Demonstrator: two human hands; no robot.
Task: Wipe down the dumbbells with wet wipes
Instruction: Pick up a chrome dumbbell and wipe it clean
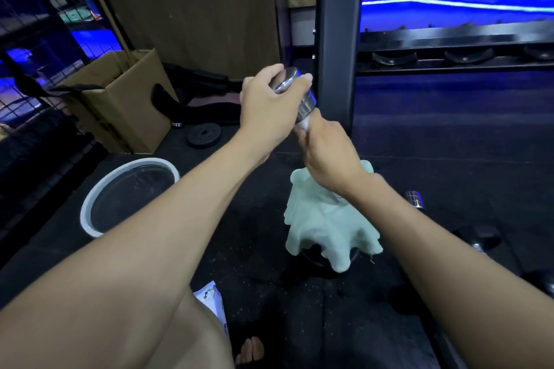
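Both forearms reached forward; the left hand (263, 107) clenched the chrome dumbbell (295, 98) head, the right hand (329, 155) gripped its handle through the pale cloth (326, 227). Wiping looked midway; another dumbbell (415, 199) beyond those fingers waited.

There is a single view, from a wide-angle camera worn on the person's head. It looks forward and steeply down along both forearms to the dark floor (269, 293), close enough that the arms fill the lower half. The lens bends straight lines near the edges. At the top the view reaches a black rack (449, 47) and a wooden panel (195, 8) beyond.
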